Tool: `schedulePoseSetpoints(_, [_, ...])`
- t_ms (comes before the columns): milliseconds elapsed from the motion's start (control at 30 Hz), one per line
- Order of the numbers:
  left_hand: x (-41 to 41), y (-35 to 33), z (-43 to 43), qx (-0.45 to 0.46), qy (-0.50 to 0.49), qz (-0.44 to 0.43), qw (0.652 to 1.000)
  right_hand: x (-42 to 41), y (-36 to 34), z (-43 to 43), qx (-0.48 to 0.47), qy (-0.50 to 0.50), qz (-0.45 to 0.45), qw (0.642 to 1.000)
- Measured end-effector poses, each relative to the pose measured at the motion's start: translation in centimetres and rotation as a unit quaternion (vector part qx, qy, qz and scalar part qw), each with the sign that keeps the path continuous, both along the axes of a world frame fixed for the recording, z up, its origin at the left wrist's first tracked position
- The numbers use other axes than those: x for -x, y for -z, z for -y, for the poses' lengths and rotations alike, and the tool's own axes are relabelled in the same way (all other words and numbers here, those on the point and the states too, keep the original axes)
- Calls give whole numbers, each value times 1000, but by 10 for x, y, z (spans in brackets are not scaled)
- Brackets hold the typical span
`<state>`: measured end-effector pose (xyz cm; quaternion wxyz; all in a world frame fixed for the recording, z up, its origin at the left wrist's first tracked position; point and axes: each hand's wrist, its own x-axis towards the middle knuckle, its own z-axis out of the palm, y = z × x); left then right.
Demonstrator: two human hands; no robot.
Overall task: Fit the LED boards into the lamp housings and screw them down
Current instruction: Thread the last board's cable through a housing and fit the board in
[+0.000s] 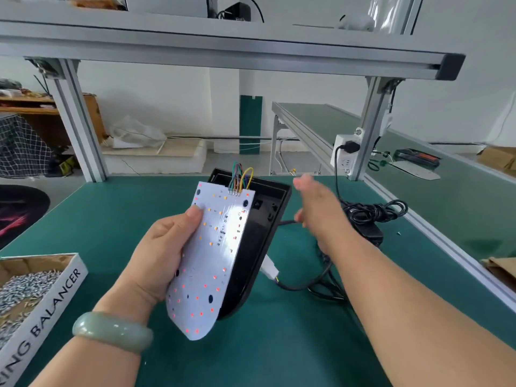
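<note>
My left hand point(159, 252) grips a white LED board point(215, 258) with lit red and orange dots, thumb on its face, raised above the green table. Behind the board sits the black lamp housing point(262, 233), tilted up with it; coloured wires point(240, 177) run from the board's top edge into the housing. My right hand point(318, 213) hovers to the right of the housing, fingers spread and empty, slightly blurred. A white connector point(270, 268) pokes out under the housing.
A cardboard box of several small screws point(25, 291) sits at the left edge. A coiled black power cable point(371, 213) lies at the right, running to a socket point(344, 156) on the frame post. An aluminium rail point(446, 241) borders the table's right side.
</note>
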<state>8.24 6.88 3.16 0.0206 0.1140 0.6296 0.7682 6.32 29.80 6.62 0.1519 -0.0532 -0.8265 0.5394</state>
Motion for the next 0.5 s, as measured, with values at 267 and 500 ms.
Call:
schedulePoseSetpoints(267, [-7,-2,-8,77,-4,-98,992,-13,-73,9,-225,-236,39,945])
schedulePoseSetpoints(500, [-15,-10,-13,141,-22,-168,975,-19,-79,24,-441,-223,89,865])
